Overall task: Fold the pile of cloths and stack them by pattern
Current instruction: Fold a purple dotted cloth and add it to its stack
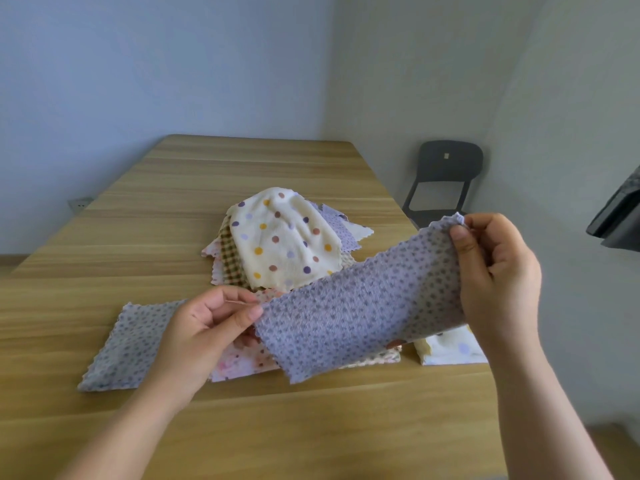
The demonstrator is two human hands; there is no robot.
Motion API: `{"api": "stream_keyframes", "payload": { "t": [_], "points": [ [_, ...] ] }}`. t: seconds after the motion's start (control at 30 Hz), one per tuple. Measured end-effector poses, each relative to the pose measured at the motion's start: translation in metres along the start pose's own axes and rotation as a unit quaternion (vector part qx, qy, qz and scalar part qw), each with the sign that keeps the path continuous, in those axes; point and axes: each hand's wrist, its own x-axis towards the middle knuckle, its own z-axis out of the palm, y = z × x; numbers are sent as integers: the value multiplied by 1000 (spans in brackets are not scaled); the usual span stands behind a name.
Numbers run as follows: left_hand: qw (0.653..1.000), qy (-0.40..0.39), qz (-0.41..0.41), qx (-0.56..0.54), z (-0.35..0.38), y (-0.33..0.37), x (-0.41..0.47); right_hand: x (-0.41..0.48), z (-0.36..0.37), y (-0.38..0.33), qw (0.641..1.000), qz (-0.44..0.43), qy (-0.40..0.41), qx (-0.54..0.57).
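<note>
- A lilac spotted cloth (360,306) is held stretched in the air above the near part of the desk (242,168), slanting up to the right.
- Its lower end is pinched by the left grip (207,327). Its upper end is clamped in the right grip (495,271), with the fingers curled round the edge.
- A folded lilac cloth (128,344) is laid flat at the left, and a pink floral cloth (242,365) is partly hidden beneath the held one. A folded cream dotted cloth (450,348) is laid at the right.
- The unfolded pile (280,237) is heaped behind.
- A dark chair (443,181) is seen beyond the desk's right edge.
</note>
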Motion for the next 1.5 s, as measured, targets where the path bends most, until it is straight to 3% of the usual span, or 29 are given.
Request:
{"api": "stream_keyframes", "payload": {
  "t": [0.2, 0.27, 0.43, 0.53, 0.63, 0.77, 0.9, 1.0, 1.1, 1.2, 1.5],
  "points": [
    [986, -85, -142, 10, -11, 2, 3, -5, 2, 4, 999, 28, 13, 25],
    [987, -71, -146, 11, -12, 1, 5, -6, 2, 3, 999, 34, 10, 33],
    [980, 3, -145, -138, 1, 4, 6, -9, 5, 2, 998, 46, -4, 50],
    [983, 71, -90, -143, 9, -2, 6, -15, 10, 3, 997, 57, -16, 57],
    [977, 183, 69, 82, 15, -6, 8, -21, 15, 8, 995, 78, -21, 52],
    [942, 224, 176, 176, 23, 5, 11, -27, 22, 11, 994, 106, 1, 25],
    [919, 214, 220, 247, 24, 10, 14, -32, 27, 0, 992, 125, 23, 25],
    [916, 193, 229, 266, 31, 17, 13, -38, 31, -17, 983, 156, -21, 92],
    [929, 164, 215, 251, 44, 22, 12, -44, 38, -36, 950, 209, -109, 206],
    [957, 122, 186, 185, 55, 28, 9, -50, 49, -48, 927, 220, -179, 247],
    [995, 14, 42, 87, 54, 37, 2, -52, 61, -52, 935, 204, -177, 229]
  ]
}}
